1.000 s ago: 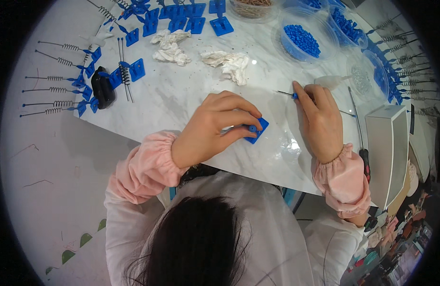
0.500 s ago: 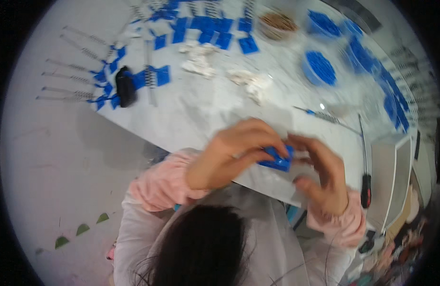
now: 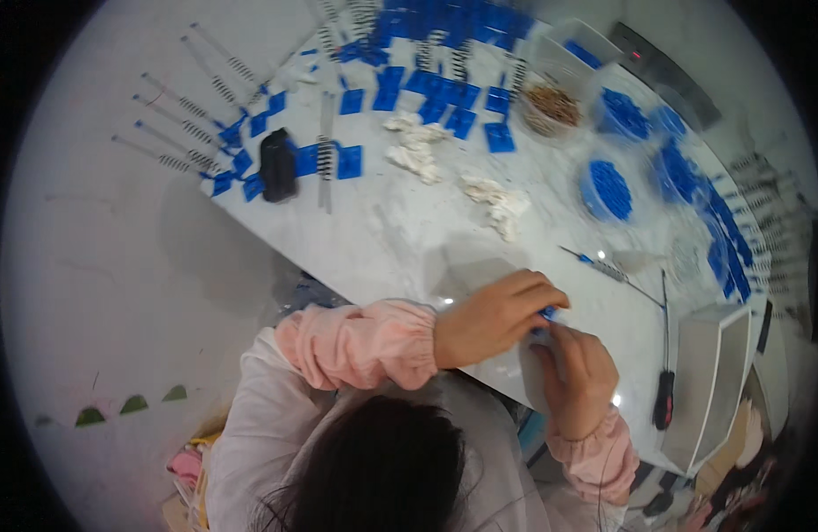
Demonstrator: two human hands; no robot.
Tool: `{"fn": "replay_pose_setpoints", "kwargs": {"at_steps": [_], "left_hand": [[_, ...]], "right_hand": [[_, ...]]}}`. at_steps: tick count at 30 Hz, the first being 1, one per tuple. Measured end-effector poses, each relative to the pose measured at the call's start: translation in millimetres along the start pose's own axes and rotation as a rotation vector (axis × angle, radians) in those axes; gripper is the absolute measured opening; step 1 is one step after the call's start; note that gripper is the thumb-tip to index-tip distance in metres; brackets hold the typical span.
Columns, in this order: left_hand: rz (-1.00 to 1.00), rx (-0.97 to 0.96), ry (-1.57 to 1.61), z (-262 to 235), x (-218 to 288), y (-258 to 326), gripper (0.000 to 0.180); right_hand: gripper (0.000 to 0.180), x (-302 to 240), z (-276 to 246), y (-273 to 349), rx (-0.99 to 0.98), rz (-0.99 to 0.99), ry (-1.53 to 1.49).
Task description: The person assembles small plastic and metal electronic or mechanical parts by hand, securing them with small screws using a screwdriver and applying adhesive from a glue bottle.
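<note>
Above the table's near edge, my left hand (image 3: 493,321) is closed, its fingertips pinching a small blue plastic piece (image 3: 547,313). My right hand (image 3: 583,377) meets it from the right, thumb and fingers bent against the lower side of the same piece. Most of the blue piece is covered by fingers, so its shape is hard to make out. To the right of both hands lies a thin metal rod with a spring and blue fittings (image 3: 604,269). Farther right rests a long screwdriver (image 3: 663,399) with a black and red handle.
Bowls of small blue parts (image 3: 610,191) and a tub of brownish pins (image 3: 551,108) stand at the back right. Crumpled white cloths (image 3: 498,204) lie mid-table. Spring rods with blue plates (image 3: 349,162) and a black object (image 3: 278,166) are at left. A white bin (image 3: 693,390) stands at right.
My right hand, which was apart with spread fingers, has closed in on the blue piece. Both hands sit lower in the view, and the left is farther right. The whole view has shifted.
</note>
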State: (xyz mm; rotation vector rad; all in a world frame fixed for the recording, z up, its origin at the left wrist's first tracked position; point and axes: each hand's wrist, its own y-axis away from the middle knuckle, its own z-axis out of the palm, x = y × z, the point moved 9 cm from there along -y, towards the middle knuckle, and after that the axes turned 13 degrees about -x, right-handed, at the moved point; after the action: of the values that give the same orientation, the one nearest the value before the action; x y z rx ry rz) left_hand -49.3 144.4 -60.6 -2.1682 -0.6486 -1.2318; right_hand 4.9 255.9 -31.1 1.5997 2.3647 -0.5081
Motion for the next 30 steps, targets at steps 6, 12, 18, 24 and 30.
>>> {"fn": "replay_pose_setpoints", "kwargs": {"at_steps": [6,12,18,24,30], "left_hand": [[-0.019,-0.089,-0.200,-10,-5,-10,0.045],[-0.069,-0.198,-0.378,-13,0,-18,0.054],[-0.064,-0.277,-0.439,-11,-2,-22,0.047],[-0.069,-0.257,-0.473,-15,-5,-19,0.046],[-0.030,-0.272,-0.459,-12,-4,-24,0.047]], "right_hand": [[0.035,34,-52,34,0.135,0.188,0.095],[0.030,121,-98,140,0.389,0.795,0.006],[0.037,123,-82,161,0.304,0.798,0.293],[0.038,132,-78,186,0.351,0.776,0.038],[0.035,122,-87,248,0.748,0.654,-0.617]]}}
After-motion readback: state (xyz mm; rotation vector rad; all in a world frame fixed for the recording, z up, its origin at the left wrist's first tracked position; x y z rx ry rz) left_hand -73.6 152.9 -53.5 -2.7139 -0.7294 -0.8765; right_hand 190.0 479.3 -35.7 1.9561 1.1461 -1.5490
